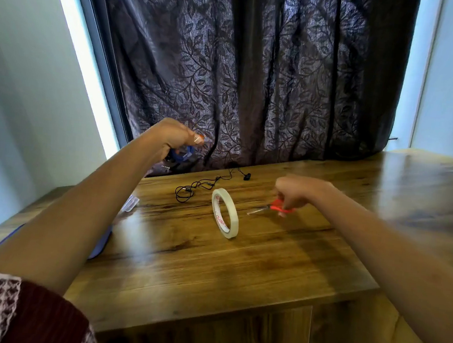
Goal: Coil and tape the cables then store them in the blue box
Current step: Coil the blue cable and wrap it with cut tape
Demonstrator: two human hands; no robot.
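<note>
The left hand (pixel 174 138) is holding a blue coiled cable (pixel 180 154) up in the air, past the far edge of the surface (pixel 238 269). The right hand (pixel 299 192) is gripping red scissors (pixel 277 207) low over the wood. A black cable (pixel 199 188) is lying loose beside the tape roll (pixel 224 216), which is standing on its edge. The blue box (pixel 99 245) is peeking out under the left arm. The roll could get bumped and roll away, or the coil could spring open.

Left hand (pixel 172 135) is up off the wooden worktop (pixel 239 255) gripping a coiled blue cable (pixel 182 154). Right hand (pixel 298 192) holds red-handled scissors (pixel 274 207) just beside an upright roll of pale tape (pixel 224 216); thin black earphone cable (pixel 201 187) lies behind.
</note>
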